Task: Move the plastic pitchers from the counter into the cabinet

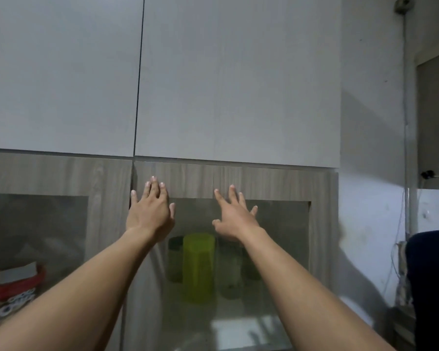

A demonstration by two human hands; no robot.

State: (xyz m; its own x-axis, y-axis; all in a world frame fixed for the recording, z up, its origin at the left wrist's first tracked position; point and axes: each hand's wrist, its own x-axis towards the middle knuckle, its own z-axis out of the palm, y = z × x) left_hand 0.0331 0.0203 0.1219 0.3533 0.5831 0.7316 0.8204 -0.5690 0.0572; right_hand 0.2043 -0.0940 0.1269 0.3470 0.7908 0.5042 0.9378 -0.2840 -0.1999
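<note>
A wood-grain cabinet door (276,184) with a glass pane fills the middle of the view and looks shut. Behind the glass stands a lime-green plastic pitcher (198,267), with a darker green one (176,259) to its left and a pale clear one (230,269) to its right. My left hand (151,211) lies flat, fingers spread, on the door's upper left corner by the seam. My right hand (235,217) is spread against the top of the glass. Neither hand holds anything. The counter is out of view.
Plain grey upper cabinet doors (238,79) sit above. The neighbouring glass door (36,224) at left shows a red-and-white package (15,287) behind it. A white wall with cables (406,148) and a dark object (431,287) are at right.
</note>
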